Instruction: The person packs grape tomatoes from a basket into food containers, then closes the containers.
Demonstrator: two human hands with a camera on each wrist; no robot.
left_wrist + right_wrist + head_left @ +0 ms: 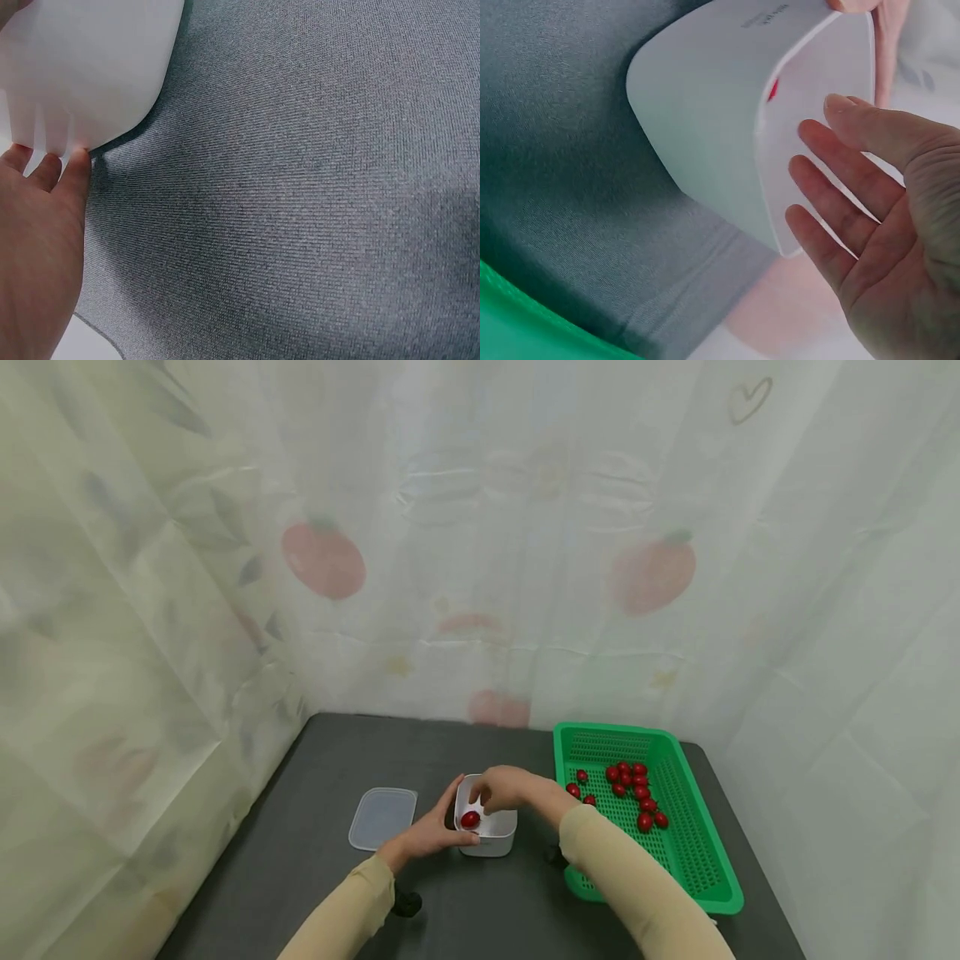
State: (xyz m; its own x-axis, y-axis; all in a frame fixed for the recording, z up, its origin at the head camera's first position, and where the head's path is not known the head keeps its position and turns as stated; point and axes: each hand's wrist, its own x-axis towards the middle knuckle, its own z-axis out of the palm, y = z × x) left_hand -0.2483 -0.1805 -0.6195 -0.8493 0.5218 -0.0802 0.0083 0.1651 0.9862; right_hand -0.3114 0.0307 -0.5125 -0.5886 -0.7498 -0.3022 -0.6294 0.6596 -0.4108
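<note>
A white square container (486,847) stands on the dark tabletop, with one cherry tomato (470,819) lying inside at the left. My left hand (426,833) holds the container from the left, thumb at the front rim and fingers along the side; its fingertips press the wall in the left wrist view. Over the container's opening is my right hand (504,787). Its fingers look loosely bent and hold nothing in the right wrist view, where a sliver of red tomato (773,90) shows past the rim.
To the right stands a green basket (615,727) with several cherry tomatoes (641,792) in it; my right forearm crosses its near left side. A translucent lid (384,820) lies flat to the left of the container. Printed curtains (480,568) enclose the table.
</note>
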